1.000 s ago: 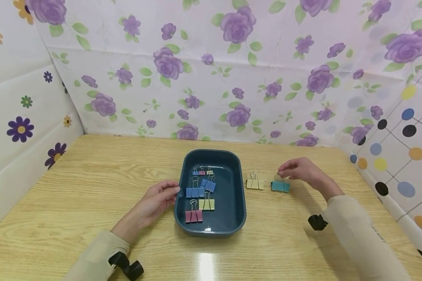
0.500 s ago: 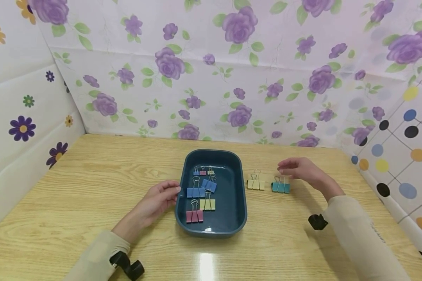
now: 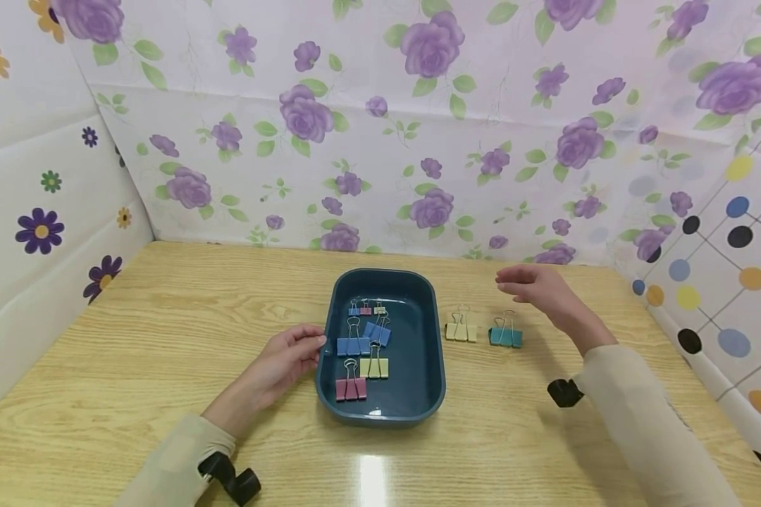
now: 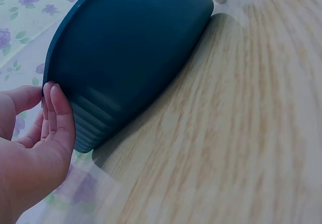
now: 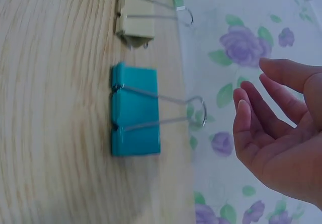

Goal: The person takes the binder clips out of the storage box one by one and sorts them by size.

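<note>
My left hand pinches the left rim of a dark blue plastic tray, thumb at the rim and fingers against the outer wall. Inside the tray lie binder clips: a pink one, a yellow one, two blue ones and several tiny ones. Just beyond a teal binder clip, my right hand hovers with loosely bent fingers and nothing in them. That clip stands on the table, its wire handles pointing away. Left of it is a pale yellow binder clip.
The wooden table runs back to a flowered cloth wall. Patterned sheets hang at the left and right sides. A black camera mount sits on the left wrist, another on the right.
My right hand has let go of the teal binder clip's handles and risen up and away from it. The clip stays in place. My left hand has kept its hold on the tray.
</note>
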{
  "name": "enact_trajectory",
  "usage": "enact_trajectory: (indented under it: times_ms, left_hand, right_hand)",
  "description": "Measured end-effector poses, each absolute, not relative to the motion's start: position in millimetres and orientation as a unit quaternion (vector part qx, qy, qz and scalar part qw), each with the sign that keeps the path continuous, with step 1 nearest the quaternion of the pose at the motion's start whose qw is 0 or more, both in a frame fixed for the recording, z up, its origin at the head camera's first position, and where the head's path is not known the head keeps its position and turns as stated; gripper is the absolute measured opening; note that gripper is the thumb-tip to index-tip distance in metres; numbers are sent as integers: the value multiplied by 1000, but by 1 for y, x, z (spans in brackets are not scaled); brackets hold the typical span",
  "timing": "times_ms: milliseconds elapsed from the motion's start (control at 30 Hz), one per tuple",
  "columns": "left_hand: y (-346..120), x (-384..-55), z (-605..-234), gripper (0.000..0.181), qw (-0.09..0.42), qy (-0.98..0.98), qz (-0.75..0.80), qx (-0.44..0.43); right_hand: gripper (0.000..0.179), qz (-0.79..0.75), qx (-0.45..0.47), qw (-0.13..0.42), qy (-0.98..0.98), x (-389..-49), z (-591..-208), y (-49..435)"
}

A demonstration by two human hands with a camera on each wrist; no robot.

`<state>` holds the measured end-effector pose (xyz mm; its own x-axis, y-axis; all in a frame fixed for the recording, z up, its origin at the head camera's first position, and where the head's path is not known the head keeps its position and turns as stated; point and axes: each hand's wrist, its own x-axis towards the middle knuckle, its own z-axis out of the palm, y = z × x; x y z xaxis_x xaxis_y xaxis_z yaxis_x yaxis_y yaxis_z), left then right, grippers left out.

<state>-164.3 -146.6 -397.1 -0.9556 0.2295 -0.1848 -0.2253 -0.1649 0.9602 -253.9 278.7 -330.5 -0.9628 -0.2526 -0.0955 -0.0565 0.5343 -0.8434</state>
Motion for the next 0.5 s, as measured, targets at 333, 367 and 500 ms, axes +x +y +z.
enact_trajectory:
  times_ms: [333, 367, 500]
  left_hand:
    - [-146, -165, -398, 26, 149, 619, 771, 6]
    - [-146, -165, -397, 25, 149, 615, 774, 6]
    - [-145, -165, -397, 23, 150, 608, 780, 3]
  right_hand:
    - [39, -477, -111, 101, 866, -245, -312, 233]
    - [38, -475, -116, 104, 866, -245, -311, 227]
    - [37, -460, -141, 116, 869, -243, -306, 206]
